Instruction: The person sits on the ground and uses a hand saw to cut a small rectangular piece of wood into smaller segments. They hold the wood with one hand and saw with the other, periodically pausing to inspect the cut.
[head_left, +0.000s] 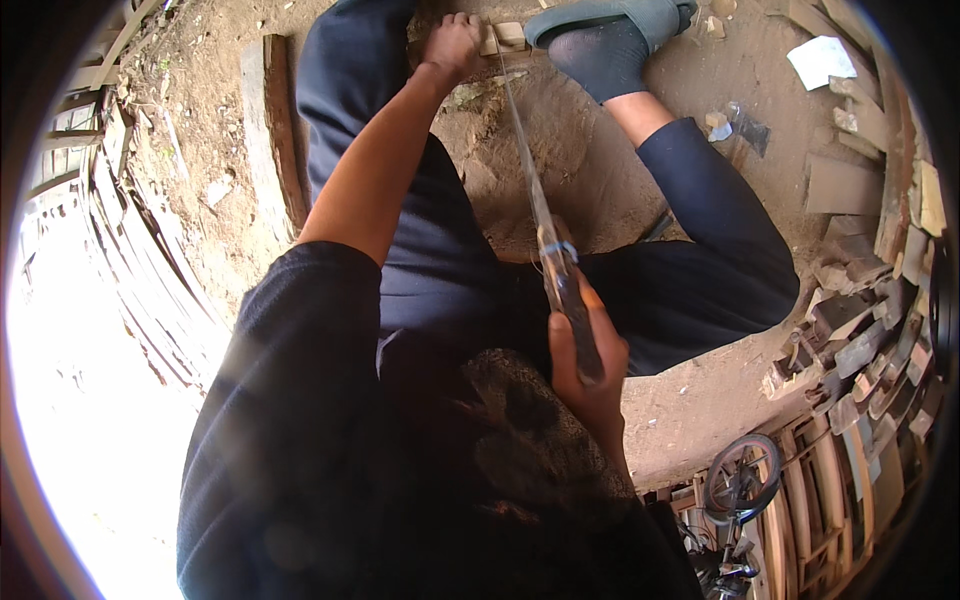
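My right hand (pixel 590 355) grips the dark handle of a long thin blade (pixel 525 165), which runs up and away toward a small pale wood block (pixel 505 38) on the dirt. The blade tip meets the block. My left hand (pixel 452 45) is closed on the left end of that block, arm stretched out. My foot in a dark sock and grey-green sandal (pixel 620 20) rests just right of the block.
A long wooden plank (pixel 275 130) lies on the dirt at left. Cut wood offcuts are piled at right (pixel 860 340). A white scrap (pixel 820 60) lies upper right. A small wheel (pixel 742 475) and slatted wood sit lower right.
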